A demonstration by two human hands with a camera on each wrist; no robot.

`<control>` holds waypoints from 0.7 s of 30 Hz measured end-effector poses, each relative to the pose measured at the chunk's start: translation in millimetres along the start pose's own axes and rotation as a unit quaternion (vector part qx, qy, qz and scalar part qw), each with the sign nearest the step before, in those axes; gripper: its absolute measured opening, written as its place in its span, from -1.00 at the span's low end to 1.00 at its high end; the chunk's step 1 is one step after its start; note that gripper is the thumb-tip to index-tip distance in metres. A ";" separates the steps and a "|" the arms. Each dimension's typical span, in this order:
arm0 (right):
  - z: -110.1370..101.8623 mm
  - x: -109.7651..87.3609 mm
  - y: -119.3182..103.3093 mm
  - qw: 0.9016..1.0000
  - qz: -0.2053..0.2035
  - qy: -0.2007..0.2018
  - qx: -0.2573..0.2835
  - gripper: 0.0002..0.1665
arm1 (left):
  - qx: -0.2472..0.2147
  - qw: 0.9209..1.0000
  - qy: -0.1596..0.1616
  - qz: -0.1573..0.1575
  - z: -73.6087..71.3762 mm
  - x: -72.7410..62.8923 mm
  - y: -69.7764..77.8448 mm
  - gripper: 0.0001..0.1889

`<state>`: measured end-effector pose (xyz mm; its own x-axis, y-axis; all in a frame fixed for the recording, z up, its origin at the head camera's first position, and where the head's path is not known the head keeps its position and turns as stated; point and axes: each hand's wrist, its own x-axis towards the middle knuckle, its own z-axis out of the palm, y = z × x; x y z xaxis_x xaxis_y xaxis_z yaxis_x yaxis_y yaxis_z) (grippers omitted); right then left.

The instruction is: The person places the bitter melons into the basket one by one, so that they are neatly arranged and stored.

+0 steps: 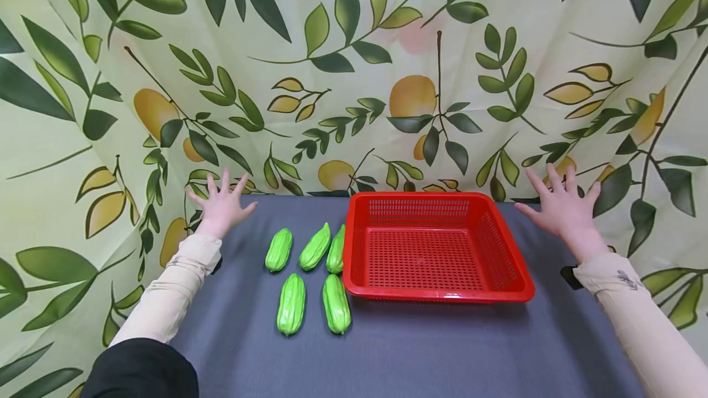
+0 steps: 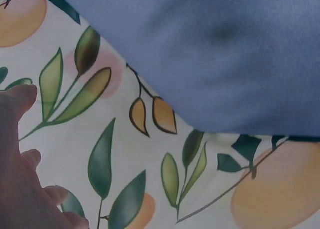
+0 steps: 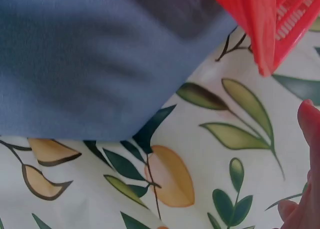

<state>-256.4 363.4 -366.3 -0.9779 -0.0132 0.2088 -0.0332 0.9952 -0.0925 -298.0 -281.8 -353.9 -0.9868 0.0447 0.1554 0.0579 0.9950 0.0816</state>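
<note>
My left hand [image 1: 221,206] is held up at the left with fingers spread and straight, holding nothing. Nearest to it lies a bright green ridged gourd [image 1: 279,250], apart from the hand. Several such gourds lie in two loose rows; the front row has a gourd [image 1: 291,304] and another gourd [image 1: 336,304] by the basket's corner. One back gourd [image 1: 335,250] is partly hidden by the red plastic basket [image 1: 437,295]. To the right of that basket, my right hand [image 1: 565,210] is raised with spread fingers and touches nothing. Only fingertips show in both wrist views.
A grey-blue table [image 1: 431,355] lies under the gourds and basket. Behind it and at the sides hangs a cloth [image 1: 365,134] printed with leaves and fruit. The basket has a perforated floor and sides, and nothing lies in it.
</note>
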 end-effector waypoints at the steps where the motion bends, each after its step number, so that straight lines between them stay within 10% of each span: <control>1: 0.8 -2.2 -1.7 1.000 -0.001 -0.001 0.003 -0.02 | -0.005 1.000 -0.004 0.000 0.9 -0.8 -0.3 -0.21; 21: 5.2 -25.8 -23.9 0.999 -0.016 -0.027 0.033 0.03 | -0.107 0.994 -0.015 -0.005 10.3 -18.0 -0.9 -0.20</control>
<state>-231.5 339.5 -374.5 -0.9856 -0.0527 0.1604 -0.0774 0.9854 -0.1514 -281.8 -282.6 -366.9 -0.9915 0.0412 0.1237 0.0760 0.9535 0.2916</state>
